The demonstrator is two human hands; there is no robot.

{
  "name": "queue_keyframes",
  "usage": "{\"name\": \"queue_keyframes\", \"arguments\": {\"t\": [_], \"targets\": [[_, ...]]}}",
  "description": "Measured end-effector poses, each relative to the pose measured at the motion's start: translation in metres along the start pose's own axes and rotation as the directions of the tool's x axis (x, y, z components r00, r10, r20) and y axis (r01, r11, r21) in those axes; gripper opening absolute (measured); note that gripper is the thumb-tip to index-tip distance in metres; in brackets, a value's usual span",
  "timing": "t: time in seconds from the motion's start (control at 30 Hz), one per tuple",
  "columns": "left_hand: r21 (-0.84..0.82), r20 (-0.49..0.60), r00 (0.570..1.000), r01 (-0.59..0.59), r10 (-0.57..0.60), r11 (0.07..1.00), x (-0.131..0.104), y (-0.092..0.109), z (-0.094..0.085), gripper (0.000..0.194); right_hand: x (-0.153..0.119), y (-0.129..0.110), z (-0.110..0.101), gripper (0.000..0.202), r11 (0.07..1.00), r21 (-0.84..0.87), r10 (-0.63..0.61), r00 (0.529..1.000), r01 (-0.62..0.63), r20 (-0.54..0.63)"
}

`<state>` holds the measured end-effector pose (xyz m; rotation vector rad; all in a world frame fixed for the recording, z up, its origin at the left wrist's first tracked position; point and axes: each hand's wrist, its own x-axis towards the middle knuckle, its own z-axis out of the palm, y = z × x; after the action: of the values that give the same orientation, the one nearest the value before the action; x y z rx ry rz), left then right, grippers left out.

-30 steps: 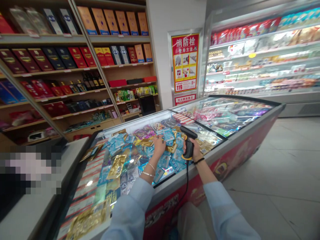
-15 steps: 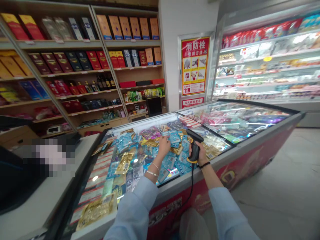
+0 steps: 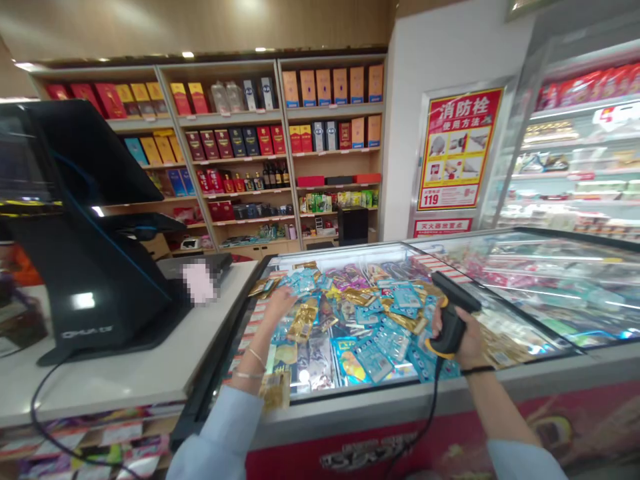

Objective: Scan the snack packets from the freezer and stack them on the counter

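Note:
On the glass top of a chest freezer point(image 3: 345, 408) lie many blue packets point(image 3: 373, 357) and gold packets point(image 3: 303, 323). My left hand point(image 3: 281, 303) is over the left part of the pile, beside blue and gold packets; its fingers are blurred, and whether they hold anything cannot be made out. My right hand point(image 3: 467, 337) grips a black and yellow handheld scanner point(image 3: 450, 323) above the right side of the pile. The scanner's cable hangs down over the freezer's front edge.
A white counter point(image 3: 200, 347) with a black terminal point(image 3: 100, 267) stands at the left. Shelves of boxes point(image 3: 260, 143) line the back wall. A red and yellow poster point(image 3: 457, 150) hangs beside a lit open refrigerator point(image 3: 580, 167).
The view has turned left and shows more of the counter and terminal. My left hand has moved left across the packets, away from the scanner. My right hand still holds the scanner.

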<state>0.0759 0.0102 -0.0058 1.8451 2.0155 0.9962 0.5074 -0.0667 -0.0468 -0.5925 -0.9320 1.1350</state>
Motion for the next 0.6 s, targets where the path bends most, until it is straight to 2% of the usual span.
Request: {"name": "queue_keyframes", "arguments": {"t": [0.07, 0.17, 0.27, 0.37, 0.47, 0.6], "targets": [[0.128, 0.062, 0.992, 0.098, -0.107, 0.987, -0.004, -0.019, -0.008, 0.014, 0.007, 0.007, 0.028, 0.033, 1.0, 0.007, 0.025, 0.997, -0.026, 0.07], [0.204, 0.137, 0.977, 0.136, -0.166, 0.969, -0.018, -0.034, -0.005, 0.029, 0.02, 0.027, 0.071, 0.031, 0.999, 0.006, 0.04, 0.989, -0.041, 0.14], [0.288, 0.175, 0.974, 0.09, -0.144, 0.953, -0.031, -0.035, 0.007, 0.035, 0.034, 0.054, 0.111, 0.03, 0.995, -0.021, 0.097, 0.97, -0.095, 0.224], [0.333, 0.222, 0.974, -0.03, -0.048, 0.942, -0.037, -0.027, 0.017, 0.043, 0.045, 0.082, 0.142, 0.032, 0.985, -0.046, 0.174, 0.942, -0.168, 0.285], [0.305, 0.303, 0.953, -0.104, 0.007, 0.947, -0.036, -0.02, 0.021, 0.037, 0.049, 0.108, 0.162, 0.034, 0.974, -0.054, 0.226, 0.927, -0.22, 0.299], [0.192, 0.341, 0.94, -0.1, 0.03, 0.976, -0.027, -0.026, 0.024, 0.026, 0.047, 0.133, 0.168, 0.038, 0.958, -0.007, 0.272, 0.905, -0.286, 0.328]]}}
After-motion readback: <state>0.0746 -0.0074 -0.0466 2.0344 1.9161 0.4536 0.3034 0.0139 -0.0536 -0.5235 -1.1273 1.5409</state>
